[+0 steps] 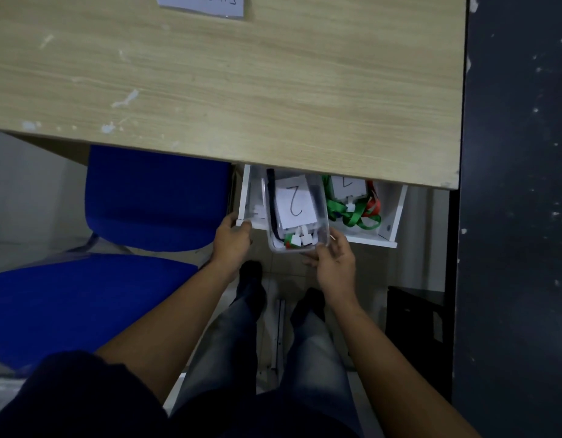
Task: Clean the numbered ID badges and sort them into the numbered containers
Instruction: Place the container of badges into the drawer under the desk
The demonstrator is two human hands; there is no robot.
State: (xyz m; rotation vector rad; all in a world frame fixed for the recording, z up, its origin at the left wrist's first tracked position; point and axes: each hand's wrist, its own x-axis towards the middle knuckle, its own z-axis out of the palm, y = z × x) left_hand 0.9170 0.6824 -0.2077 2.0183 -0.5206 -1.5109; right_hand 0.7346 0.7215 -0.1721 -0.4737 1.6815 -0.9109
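Head camera looks steeply down, close over the desk (241, 74) edge and drawer (390, 216).

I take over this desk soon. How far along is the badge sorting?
Done: the clear container marked 2 holds clips and lanyard ends. In hand: the right hand grips its near rim while the left hand holds the drawer at its front. Left: a loose badge with green and red lanyards lies in the drawer beside it. Cleaning cannot be judged.

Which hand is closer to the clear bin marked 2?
Right. The right hand holds the near right corner of the clear bin; the left hand grips the drawer front edge, just left of it.
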